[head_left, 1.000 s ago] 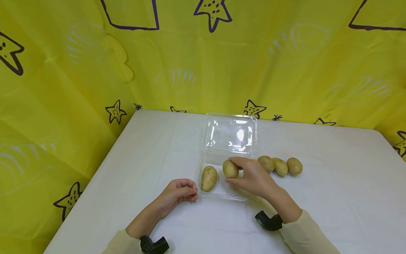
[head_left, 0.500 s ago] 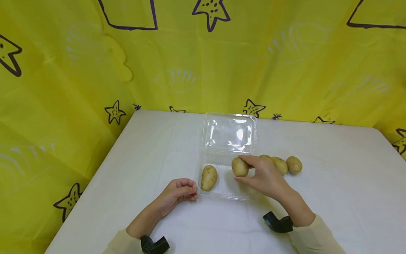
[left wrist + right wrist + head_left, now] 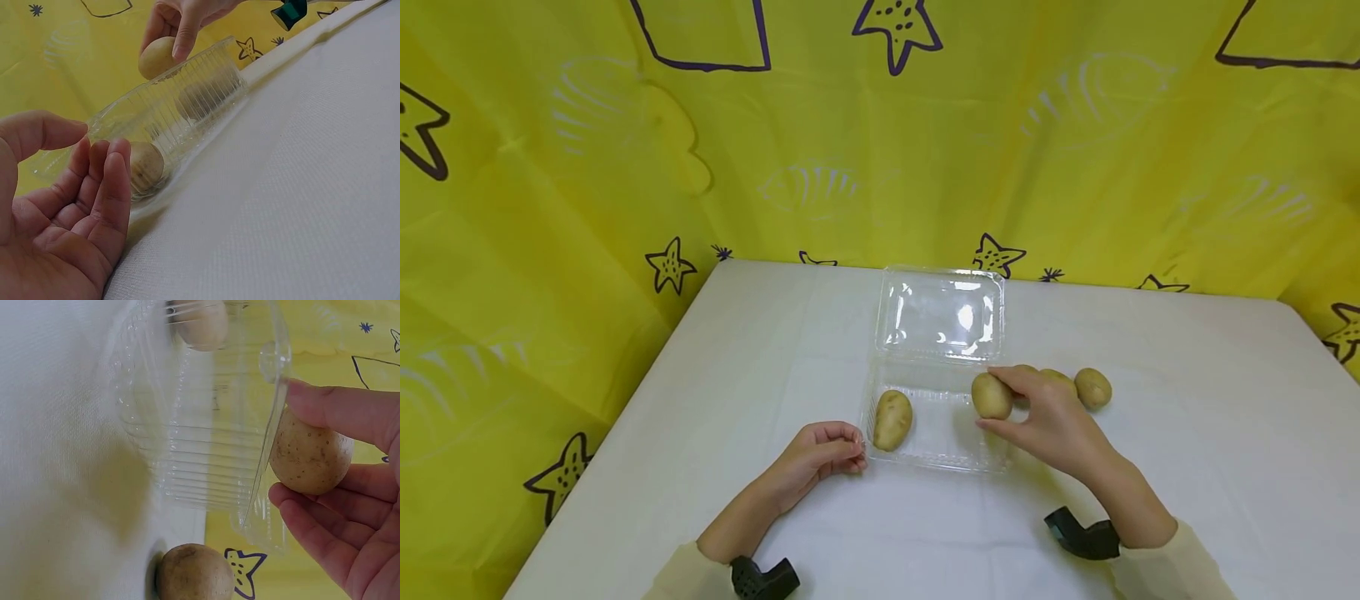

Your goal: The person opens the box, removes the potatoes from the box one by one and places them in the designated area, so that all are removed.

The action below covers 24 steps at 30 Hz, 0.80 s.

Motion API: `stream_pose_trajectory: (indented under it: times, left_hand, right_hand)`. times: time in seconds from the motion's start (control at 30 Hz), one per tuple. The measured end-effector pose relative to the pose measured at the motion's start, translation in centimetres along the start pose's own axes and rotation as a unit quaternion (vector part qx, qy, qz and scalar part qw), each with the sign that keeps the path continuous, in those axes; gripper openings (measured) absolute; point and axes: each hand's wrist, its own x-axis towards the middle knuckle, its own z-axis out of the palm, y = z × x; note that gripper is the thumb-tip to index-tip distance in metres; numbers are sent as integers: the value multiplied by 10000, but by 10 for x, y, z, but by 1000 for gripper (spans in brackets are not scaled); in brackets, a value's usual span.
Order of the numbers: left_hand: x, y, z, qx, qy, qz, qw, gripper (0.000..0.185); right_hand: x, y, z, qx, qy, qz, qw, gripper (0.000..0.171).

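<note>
A clear plastic clamshell box (image 3: 936, 433) lies open on the white table, its lid (image 3: 942, 315) folded back. One potato (image 3: 892, 419) lies in the left end of the base. My right hand (image 3: 1000, 400) pinches a second potato (image 3: 988, 396) just above the box's right rim; the right wrist view shows this potato (image 3: 310, 459) between my fingers (image 3: 340, 409), outside the rim. My left hand (image 3: 831, 450) rests on the table by the box's front left corner, fingers loosely curled, holding nothing (image 3: 94, 140).
More potatoes lie in a row right of the box, one (image 3: 1092, 387) plain and another (image 3: 1060, 379) partly behind my right hand. A yellow star-patterned cloth (image 3: 625, 167) hangs behind and left of the table (image 3: 737, 375).
My right hand has carried its potato rightward, from over the middle of the box's base to its right rim. The left hand and the potato in the box stayed put.
</note>
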Motion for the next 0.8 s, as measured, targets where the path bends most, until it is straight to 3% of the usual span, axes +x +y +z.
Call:
stream_pose_trajectory:
  times: [0.3, 0.8]
  left_hand:
    - [1, -1, 0, -52, -37, 8, 10000, 3]
    - [0, 1, 1, -5, -33, 43, 10000, 3]
  right_hand:
    - [-10, 5, -11, -60, 121, 283, 9995, 55]
    - [-25, 16, -19, -59, 144, 366, 9992, 60]
